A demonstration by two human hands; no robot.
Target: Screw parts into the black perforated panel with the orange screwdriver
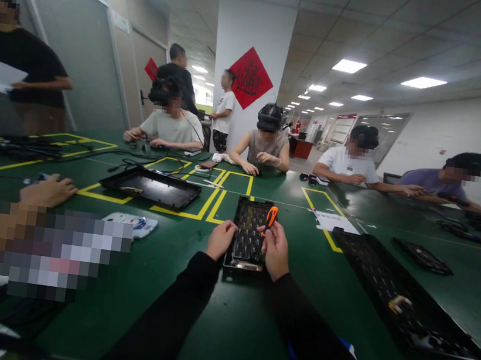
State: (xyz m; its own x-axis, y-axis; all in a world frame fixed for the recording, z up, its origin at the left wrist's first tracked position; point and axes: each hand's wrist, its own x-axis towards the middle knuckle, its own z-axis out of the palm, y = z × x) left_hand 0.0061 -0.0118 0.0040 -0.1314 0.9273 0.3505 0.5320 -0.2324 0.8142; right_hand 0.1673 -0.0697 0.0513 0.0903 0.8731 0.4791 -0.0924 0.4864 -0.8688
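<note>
Left hand point(221, 240) holds black tray point(240, 270), glinting rows point(250, 231) inside.

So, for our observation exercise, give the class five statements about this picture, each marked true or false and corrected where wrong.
1. The right hand holds an orange tool above the small black tray. True.
2. The left hand is at the right edge of the small black tray. False: the left hand is at its left edge.
3. A longer black tray lies to the right of the right hand. True.
4. The tabletop is white. False: the tabletop is green.
5. The red diamond sign hangs from the ceiling. False: the sign is on the white column.
</note>
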